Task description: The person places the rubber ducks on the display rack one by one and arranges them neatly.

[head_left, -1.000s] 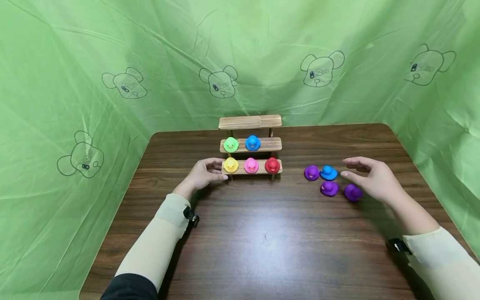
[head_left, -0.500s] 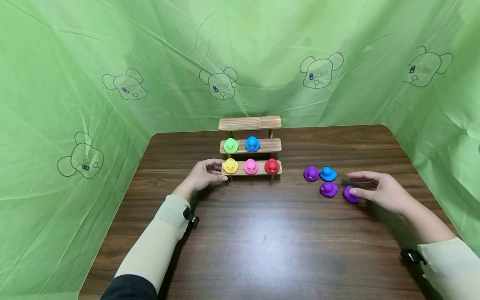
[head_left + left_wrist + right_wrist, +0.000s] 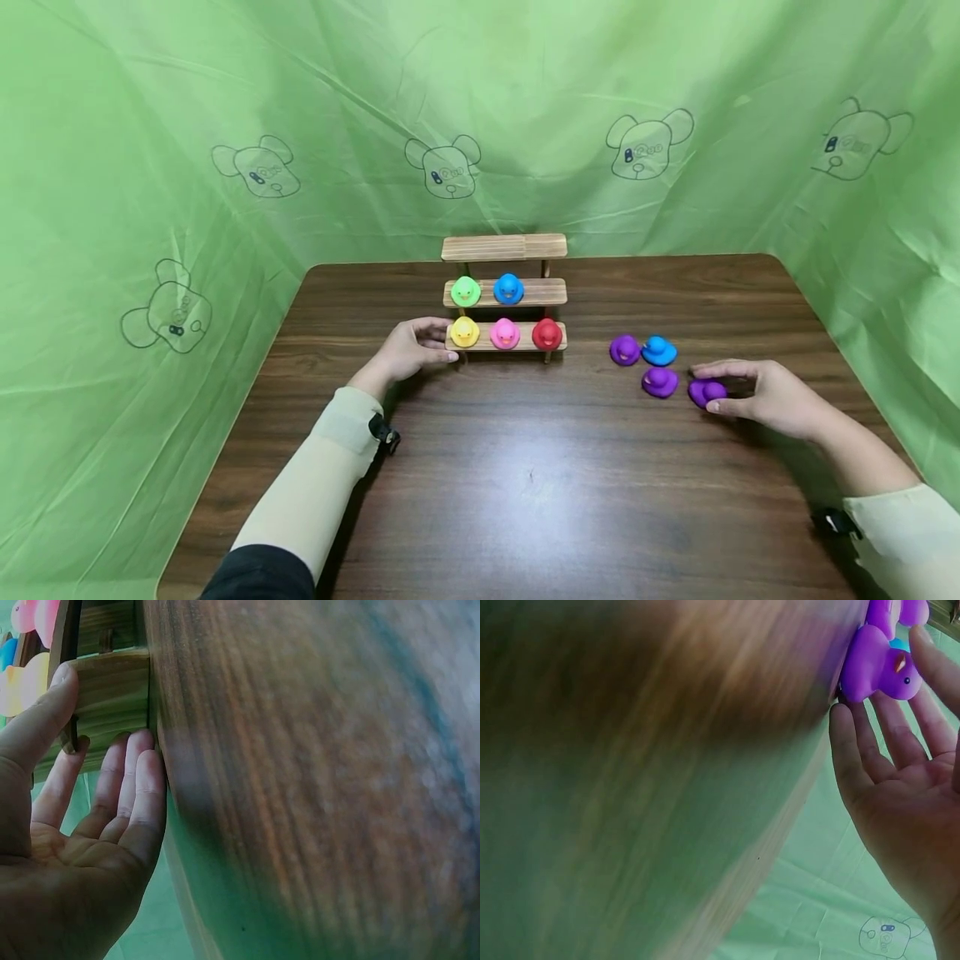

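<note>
My left hand (image 3: 408,348) holds the left end of a three-tier wooden stand (image 3: 504,247), thumb at the bottom board's front edge and index fingertip at its end. That board carries a yellow duck (image 3: 465,332), a pink duck (image 3: 505,335) and a red duck (image 3: 547,335). A green duck (image 3: 466,292) and a blue duck (image 3: 508,289) sit on the middle tier. My right hand (image 3: 776,398) surrounds the rightmost purple duck (image 3: 864,666) on the table. Its thumb is beside the duck and its long fingers stretch past the far side, fairly straight.
Left of the right hand are another purple duck (image 3: 625,350), a light blue duck (image 3: 659,351) and a nearer purple duck (image 3: 660,382). A dark wooden table (image 3: 525,500) bears everything. Behind it and at both sides hangs a green curtain (image 3: 360,100).
My right hand has come down and nearer to me, from above the loose ducks to around the rightmost purple duck. My left hand keeps its place at the stand.
</note>
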`<state>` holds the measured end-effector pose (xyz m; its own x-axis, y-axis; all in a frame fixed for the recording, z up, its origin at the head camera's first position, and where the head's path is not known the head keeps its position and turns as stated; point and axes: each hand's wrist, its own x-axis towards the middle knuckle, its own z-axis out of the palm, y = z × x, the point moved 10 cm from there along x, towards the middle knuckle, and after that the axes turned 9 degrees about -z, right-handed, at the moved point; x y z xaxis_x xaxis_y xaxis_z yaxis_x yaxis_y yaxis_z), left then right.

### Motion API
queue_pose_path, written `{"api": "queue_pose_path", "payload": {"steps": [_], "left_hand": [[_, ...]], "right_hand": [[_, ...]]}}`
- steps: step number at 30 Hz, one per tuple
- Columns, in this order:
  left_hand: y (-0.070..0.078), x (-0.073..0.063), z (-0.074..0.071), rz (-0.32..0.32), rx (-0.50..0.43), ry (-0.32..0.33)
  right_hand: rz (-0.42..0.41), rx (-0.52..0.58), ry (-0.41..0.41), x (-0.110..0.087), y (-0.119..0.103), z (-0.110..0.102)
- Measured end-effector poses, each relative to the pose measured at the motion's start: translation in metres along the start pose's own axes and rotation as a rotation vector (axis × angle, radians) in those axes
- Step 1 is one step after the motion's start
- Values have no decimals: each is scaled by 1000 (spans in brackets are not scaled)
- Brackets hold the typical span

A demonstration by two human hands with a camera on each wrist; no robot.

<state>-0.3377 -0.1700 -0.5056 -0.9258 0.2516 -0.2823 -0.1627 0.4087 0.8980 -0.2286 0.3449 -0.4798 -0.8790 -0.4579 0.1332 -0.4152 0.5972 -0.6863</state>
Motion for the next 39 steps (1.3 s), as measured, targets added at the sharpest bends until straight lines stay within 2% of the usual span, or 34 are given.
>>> {"api": "queue_pose_path", "payload": {"steps": [10, 19, 26, 39], "left_hand": [[0, 0, 3, -8, 13, -2], [1, 0, 1, -2, -4, -2], [0, 0, 0, -8, 1, 2], [0, -1, 0, -15, 3, 1]], "right_hand": [[-12, -2, 32, -5, -3, -1], [-6, -17, 15, -3, 1, -2], [-10, -33, 35, -1, -2, -5], [128, 16, 140, -1, 2, -16]]}}
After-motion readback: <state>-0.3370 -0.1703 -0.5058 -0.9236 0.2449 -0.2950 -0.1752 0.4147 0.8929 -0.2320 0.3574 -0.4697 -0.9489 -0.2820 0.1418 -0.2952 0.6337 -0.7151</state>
